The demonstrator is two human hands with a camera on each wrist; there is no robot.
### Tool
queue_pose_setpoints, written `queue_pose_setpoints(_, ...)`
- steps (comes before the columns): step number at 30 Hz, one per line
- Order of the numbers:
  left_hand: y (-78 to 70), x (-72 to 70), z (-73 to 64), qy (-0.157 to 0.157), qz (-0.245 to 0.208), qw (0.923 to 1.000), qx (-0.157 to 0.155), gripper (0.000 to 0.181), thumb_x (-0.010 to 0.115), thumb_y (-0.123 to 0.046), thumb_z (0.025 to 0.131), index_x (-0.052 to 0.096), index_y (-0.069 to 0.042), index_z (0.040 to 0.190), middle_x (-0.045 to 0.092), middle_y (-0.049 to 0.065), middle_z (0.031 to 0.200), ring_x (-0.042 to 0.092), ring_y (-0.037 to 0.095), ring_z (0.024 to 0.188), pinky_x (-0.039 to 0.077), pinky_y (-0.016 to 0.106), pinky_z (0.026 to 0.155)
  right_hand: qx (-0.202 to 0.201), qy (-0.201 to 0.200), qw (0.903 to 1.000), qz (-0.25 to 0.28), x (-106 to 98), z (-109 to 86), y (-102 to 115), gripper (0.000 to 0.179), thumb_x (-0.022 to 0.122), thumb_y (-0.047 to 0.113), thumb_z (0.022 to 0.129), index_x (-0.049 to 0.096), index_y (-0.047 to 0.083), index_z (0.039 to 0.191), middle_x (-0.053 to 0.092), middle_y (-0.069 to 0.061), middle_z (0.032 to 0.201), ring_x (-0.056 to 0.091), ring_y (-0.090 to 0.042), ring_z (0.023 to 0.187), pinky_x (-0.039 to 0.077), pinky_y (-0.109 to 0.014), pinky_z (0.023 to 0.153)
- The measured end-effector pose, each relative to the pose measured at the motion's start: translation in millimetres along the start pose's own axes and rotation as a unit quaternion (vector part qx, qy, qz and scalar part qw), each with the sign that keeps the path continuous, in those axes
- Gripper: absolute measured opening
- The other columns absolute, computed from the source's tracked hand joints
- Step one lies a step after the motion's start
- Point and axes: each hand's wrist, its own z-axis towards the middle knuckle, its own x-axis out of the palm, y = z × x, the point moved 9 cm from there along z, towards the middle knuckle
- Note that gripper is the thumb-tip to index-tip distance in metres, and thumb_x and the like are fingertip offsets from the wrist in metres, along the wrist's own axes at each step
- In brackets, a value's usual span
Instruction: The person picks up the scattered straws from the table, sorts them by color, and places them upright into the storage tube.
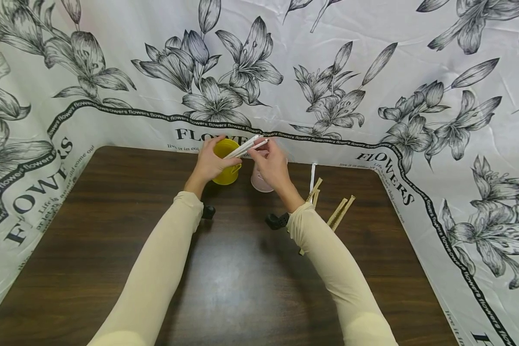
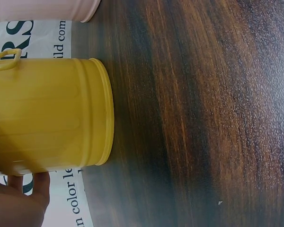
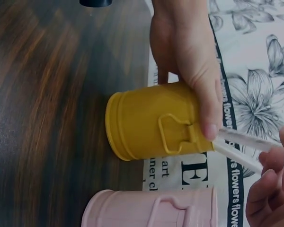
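Observation:
Near the back edge of the table stands a small yellow bucket with a wire-like handle on its side. My left hand grips it around the upper part, thumb across the front in the right wrist view and fingertips behind it in the left wrist view. My right hand pinches a few slim white straw-like sticks, whose lower ends reach into the yellow bucket's mouth. Just behind my right hand is a pink bucket of similar shape, partly hidden by the hand.
Right of the pink bucket lie a white stick and several tan flat sticks, some partly under my right forearm. A floral cloth hangs along the table's back and sides. A dark camera sits at my right wrist.

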Motion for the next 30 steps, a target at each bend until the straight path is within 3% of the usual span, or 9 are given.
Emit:
queue_pose_setpoints(4, -1.0, 0.8, -0.9, 0.001, 0.003, 1.0000, 0.003, 0.097, 0.088, -0.045, 0.077, 0.039, -0.022, 0.157, 0.032, 0.012, 0.160, 0.029, 0.037, 0.145, 0.030, 0.056, 0.121, 0.018, 0.005, 0.9998, -0.006, -1.1, -0.8, -2.8, 0.039, 0.073, 0.023, 0.095, 0.055, 0.010, 0.128, 0.069, -0.010, 0.120, 0.071, -0.027, 0.104, 0.058, -0.032, 0.082)
queue_pose_setpoints(6, -1.0, 0.3, -0.8, 0.000, 0.004, 1.0000, 0.003, 0.097, 0.088, -0.045, 0.077, 0.039, -0.022, 0.157, 0.032, 0.012, 0.161, 0.029, 0.037, 0.145, 0.030, 0.056, 0.121, 0.028, 0.007, 0.9996, 0.006, -4.1, -1.8, -4.3, 0.044, 0.073, 0.024, 0.095, 0.054, 0.010, 0.132, 0.067, -0.011, 0.122, 0.070, -0.028, 0.108, 0.059, -0.036, 0.086)
queue_pose_setpoints(10, -1.1, -0.4, 0.2, 0.000, 0.007, 1.0000, 0.000, 0.095, 0.088, -0.045, 0.077, 0.040, -0.023, 0.156, 0.030, 0.012, 0.162, 0.027, 0.037, 0.147, 0.029, 0.057, 0.122, 0.040, 0.002, 0.9992, 0.003, -17.1, -6.2, -9.9, 0.044, 0.073, 0.025, 0.095, 0.055, 0.010, 0.133, 0.068, -0.009, 0.120, 0.071, -0.024, 0.103, 0.058, -0.029, 0.079)
queue_pose_setpoints(15, -0.7, -0.5, 0.6, 0.002, 0.005, 1.0000, -0.004, 0.095, 0.088, -0.044, 0.077, 0.040, -0.024, 0.156, 0.030, 0.011, 0.162, 0.026, 0.037, 0.148, 0.027, 0.057, 0.122, 0.040, -0.012, 0.9988, -0.027, -44.8, -20.6, -24.5, 0.043, 0.074, 0.023, 0.094, 0.057, 0.006, 0.130, 0.070, -0.011, 0.117, 0.062, -0.014, 0.076, 0.049, -0.019, 0.064)
queue_pose_setpoints(20, -0.8, 0.9, 0.8, 0.002, 0.001, 1.0000, -0.002, 0.096, 0.089, -0.047, 0.075, 0.041, -0.025, 0.156, 0.030, 0.011, 0.162, 0.025, 0.037, 0.149, 0.027, 0.057, 0.123, 0.060, -0.006, 0.9968, -0.052, -74.1, -44.6, -57.9, 0.038, 0.072, 0.021, 0.096, 0.058, 0.005, 0.128, 0.069, -0.012, 0.116, 0.052, -0.002, 0.054, 0.048, -0.018, 0.053)
queue_pose_setpoints(22, -1.1, 1.2, 0.6, 0.003, -0.002, 1.0000, -0.004, 0.096, 0.089, -0.047, 0.075, 0.041, -0.025, 0.156, 0.029, 0.011, 0.163, 0.025, 0.037, 0.149, 0.027, 0.058, 0.123, 0.071, -0.005, 0.9943, -0.079, -85.0, -55.5, -73.7, 0.035, 0.071, 0.022, 0.096, 0.060, 0.006, 0.125, 0.069, -0.010, 0.114, 0.049, 0.000, 0.053, 0.046, -0.018, 0.053)
queue_pose_setpoints(26, -1.5, 1.6, -0.1, 0.007, -0.006, 0.9999, -0.009, 0.096, 0.089, -0.046, 0.076, 0.040, -0.026, 0.156, 0.029, 0.011, 0.163, 0.026, 0.037, 0.148, 0.028, 0.058, 0.122, 0.100, -0.008, 0.9856, -0.136, -104.7, -76.4, -106.4, 0.030, 0.069, 0.024, 0.097, 0.063, 0.007, 0.121, 0.072, -0.012, 0.110, 0.051, -0.004, 0.059, 0.043, -0.022, 0.057)
queue_pose_setpoints(30, -0.3, 0.2, 0.9, 0.003, -0.009, 0.9999, -0.007, 0.097, 0.090, -0.046, 0.075, 0.041, -0.025, 0.156, 0.029, 0.011, 0.163, 0.026, 0.037, 0.148, 0.028, 0.059, 0.122, 0.144, -0.004, 0.9778, -0.152, -116.9, -90.8, -138.3, 0.030, 0.068, 0.022, 0.098, 0.064, 0.004, 0.120, 0.072, -0.017, 0.107, 0.061, -0.020, 0.079, 0.045, -0.027, 0.069)
